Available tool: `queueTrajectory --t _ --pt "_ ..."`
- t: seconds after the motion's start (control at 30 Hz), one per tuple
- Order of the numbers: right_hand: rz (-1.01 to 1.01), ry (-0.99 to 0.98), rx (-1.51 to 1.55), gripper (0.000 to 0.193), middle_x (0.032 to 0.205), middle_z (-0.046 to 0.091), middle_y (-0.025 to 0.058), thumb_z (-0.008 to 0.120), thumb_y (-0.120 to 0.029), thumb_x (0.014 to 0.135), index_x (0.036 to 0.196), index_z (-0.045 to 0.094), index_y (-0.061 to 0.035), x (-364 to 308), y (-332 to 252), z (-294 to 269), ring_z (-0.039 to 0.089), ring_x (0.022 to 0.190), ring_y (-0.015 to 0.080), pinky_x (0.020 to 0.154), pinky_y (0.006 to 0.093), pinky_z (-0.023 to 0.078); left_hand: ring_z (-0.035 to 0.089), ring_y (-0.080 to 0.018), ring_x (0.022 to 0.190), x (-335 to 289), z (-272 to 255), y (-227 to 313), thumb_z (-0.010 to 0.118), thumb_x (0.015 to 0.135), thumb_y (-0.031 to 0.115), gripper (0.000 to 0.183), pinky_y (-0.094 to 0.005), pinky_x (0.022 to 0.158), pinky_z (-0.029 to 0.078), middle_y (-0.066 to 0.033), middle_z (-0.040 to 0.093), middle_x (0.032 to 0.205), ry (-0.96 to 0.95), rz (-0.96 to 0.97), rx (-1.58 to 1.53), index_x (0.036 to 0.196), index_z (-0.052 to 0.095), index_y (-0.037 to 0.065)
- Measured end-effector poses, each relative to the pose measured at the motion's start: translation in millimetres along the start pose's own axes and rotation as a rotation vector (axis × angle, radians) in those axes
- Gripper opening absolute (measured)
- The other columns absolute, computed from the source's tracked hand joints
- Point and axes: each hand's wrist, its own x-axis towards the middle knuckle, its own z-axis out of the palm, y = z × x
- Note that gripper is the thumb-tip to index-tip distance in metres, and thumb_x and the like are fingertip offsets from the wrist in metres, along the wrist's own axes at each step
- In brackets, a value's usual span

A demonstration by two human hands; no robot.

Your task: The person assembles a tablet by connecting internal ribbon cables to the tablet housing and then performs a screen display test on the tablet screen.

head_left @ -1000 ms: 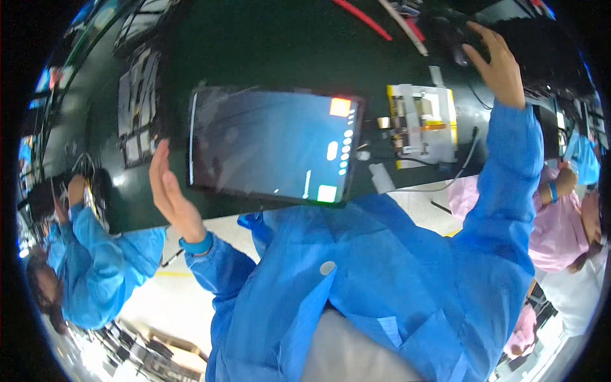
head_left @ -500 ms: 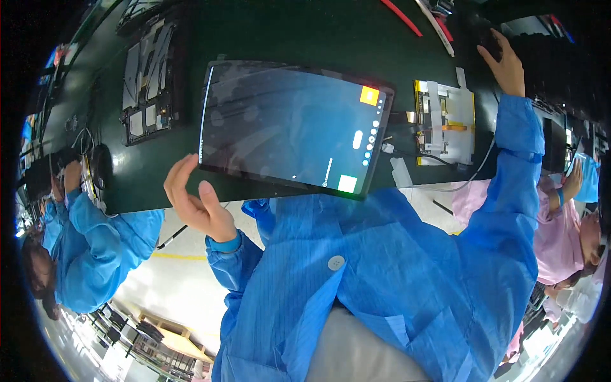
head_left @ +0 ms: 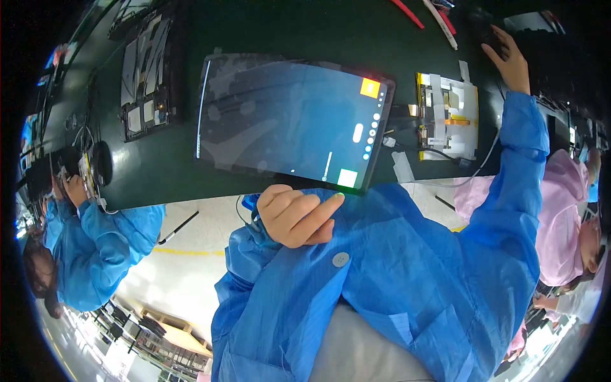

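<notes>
A large tablet point(head_left: 273, 121) lies on the dark green bench with its screen lit, showing a blue picture, a yellow square and a white square. My left hand point(head_left: 296, 216) is by the tablet's near edge, its fingers mostly curled and empty, the index finger pointing at the near right corner; contact there cannot be made out. Far to the right, my right hand point(head_left: 511, 60) reaches out with thumb and fingers apart beside a dark object point(head_left: 482, 30). Whether it touches that object is unclear. Right of the tablet sits a flat battery-like pack point(head_left: 459, 121), joined by cables.
An opened device point(head_left: 146, 76) with exposed inner parts lies at the left. A red strip point(head_left: 407, 13) and a white pen-like stick point(head_left: 440, 23) lie at the back right. A cable point(head_left: 487, 162) runs along the right. Co-workers in blue point(head_left: 105, 254) and pink point(head_left: 560, 216) sit either side.
My left hand has swung right from the tablet's left corner to its near right edge, its fingers curling in. My right hand has moved slightly, closer to the dark object.
</notes>
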Motion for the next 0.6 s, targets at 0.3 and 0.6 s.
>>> queueTrajectory --t 0.3,0.6 --pt "0.045 0.081 -0.210 0.053 0.127 0.055 0.0128 0.064 -0.045 0.084 0.129 0.052 -0.0206 -3.7 19.8 -4.0 0.052 0.118 0.0300 0.096 0.0386 0.044 0.042 -0.0111 0.061 0.4 4.9 7.7 0.051 0.085 0.034 0.030 -0.0260 0.059 0.037 0.0026 0.045 0.065 0.014 0.055 0.121 0.088 0.075 0.017" --pt "-0.224 -0.227 0.253 0.021 0.088 0.067 0.0085 0.072 -0.009 0.072 0.091 0.067 -0.0041 -96.7 -242.5 -35.8 0.065 0.077 0.0198 0.069 0.0299 0.053 0.050 -0.0154 0.079 1.9 -7.0 8.6 0.054 0.082 0.034 0.029 -0.0327 0.077 0.039 0.0007 0.054 0.086 -0.268 -0.147 0.151 0.096 0.073 0.017"
